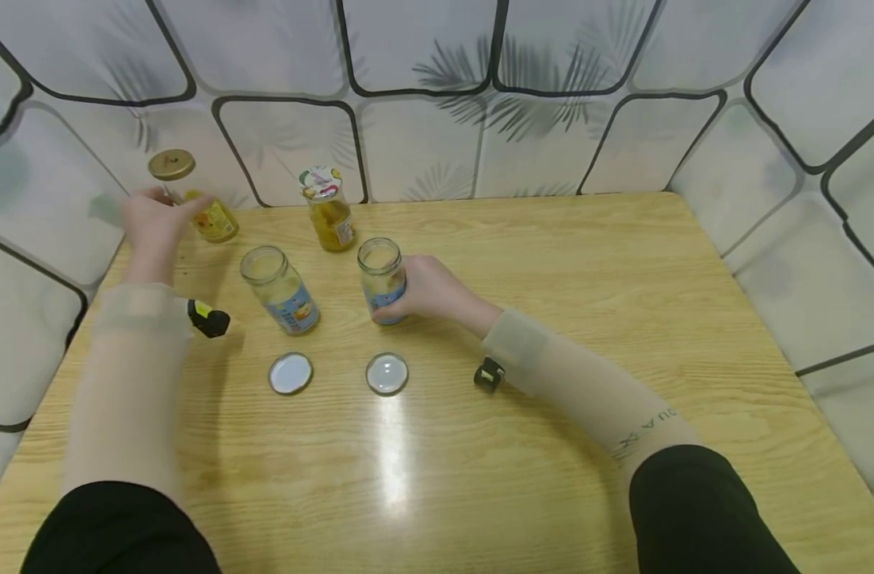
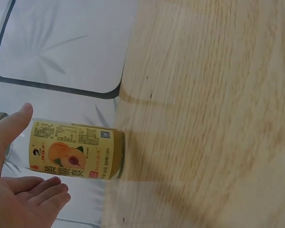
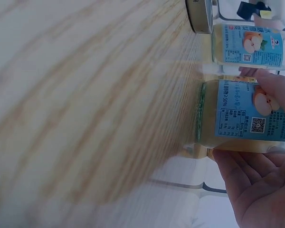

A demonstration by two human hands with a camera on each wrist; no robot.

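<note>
At the back left of the table stands a glass jar with a yellow peach label point(image 2: 71, 149) and a gold lid point(image 1: 171, 164). My left hand point(image 1: 160, 219) is beside its upper part, thumb and fingers spread to either side; contact is unclear. My right hand point(image 1: 430, 291) holds a lidless jar with a blue apple label point(image 3: 247, 111), thumb on one side and fingers on the other. Its base is at the table. To its left stands another lidless blue-labelled jar point(image 1: 282, 291) with pale contents low inside.
Two loose lids, one white-faced point(image 1: 290, 373) and one shiny point(image 1: 387, 374), lie in front of the blue-labelled jars. A jar of yellow contents with a patterned lid point(image 1: 329, 211) stands near the back edge. Patterned white walls point(image 1: 423, 143) border the wooden table point(image 1: 552, 279).
</note>
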